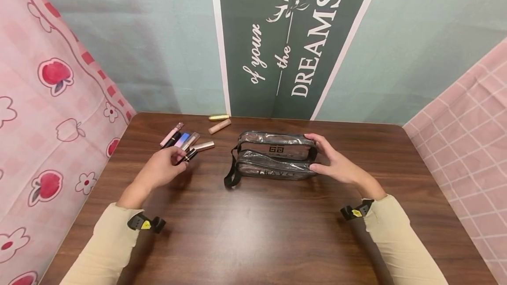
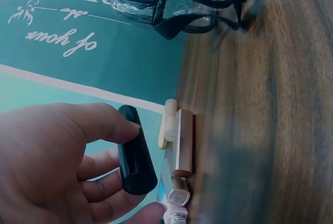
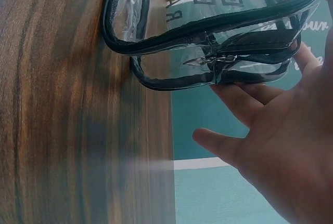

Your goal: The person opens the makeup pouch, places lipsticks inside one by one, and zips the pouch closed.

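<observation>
Between thumb and fingers, my left hand (image 1: 164, 166) pinches a black lipstick tube (image 2: 136, 151); in the head view a gold band shows on it. It is held just beside a loose group of cosmetic tubes: a pink tube (image 1: 172, 134), a blue one (image 1: 182, 139) and a rose-gold tube (image 1: 203, 146). A clear travel bag (image 1: 277, 155) with black trim stands mid-table. At its right end is my right hand (image 1: 336, 162), fingers extended. The right wrist view has the fingers against the bag's end and the thumb apart from it.
Near the table's back edge lie a yellow-green tube (image 1: 219, 117) and a beige tube (image 1: 219, 126). A black strap (image 1: 232, 178) hangs from the bag's left end onto the wooden table (image 1: 245, 232). Fabric hangings surround the back and sides.
</observation>
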### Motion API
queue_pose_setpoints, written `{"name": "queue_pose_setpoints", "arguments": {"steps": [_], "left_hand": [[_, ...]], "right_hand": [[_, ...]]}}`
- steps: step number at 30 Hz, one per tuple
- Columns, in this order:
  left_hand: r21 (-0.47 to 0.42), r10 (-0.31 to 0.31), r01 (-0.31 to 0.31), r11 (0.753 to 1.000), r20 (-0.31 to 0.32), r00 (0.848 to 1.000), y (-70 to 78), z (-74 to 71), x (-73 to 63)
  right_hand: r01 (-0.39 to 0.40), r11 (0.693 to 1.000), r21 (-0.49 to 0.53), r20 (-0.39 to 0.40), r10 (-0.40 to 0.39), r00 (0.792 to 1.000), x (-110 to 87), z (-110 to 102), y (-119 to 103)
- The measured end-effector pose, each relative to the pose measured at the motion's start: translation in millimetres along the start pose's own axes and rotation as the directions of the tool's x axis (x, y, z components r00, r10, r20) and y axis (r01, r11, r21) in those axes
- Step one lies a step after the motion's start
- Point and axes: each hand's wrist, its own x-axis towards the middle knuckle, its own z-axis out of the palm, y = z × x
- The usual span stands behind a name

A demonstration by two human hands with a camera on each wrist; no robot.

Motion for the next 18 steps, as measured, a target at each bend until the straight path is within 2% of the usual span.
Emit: {"name": "queue_pose_setpoints", "arguments": {"steps": [10,18], "left_hand": [[0.021,0.064,-0.065,0.998,0.035,0.997,8.6,-14.7,4.9],[0.030,0.134,-0.135,0.990,0.054,0.990,14.2,-24.6,9.5]], "right_hand": [[0.003,1.000,0.020,0.005,-0.003,1.000,0.9,0.9,1.8],[-0.009,1.000,0.022,0.000,0.009,1.000,-0.6,0.7,1.6]]}}
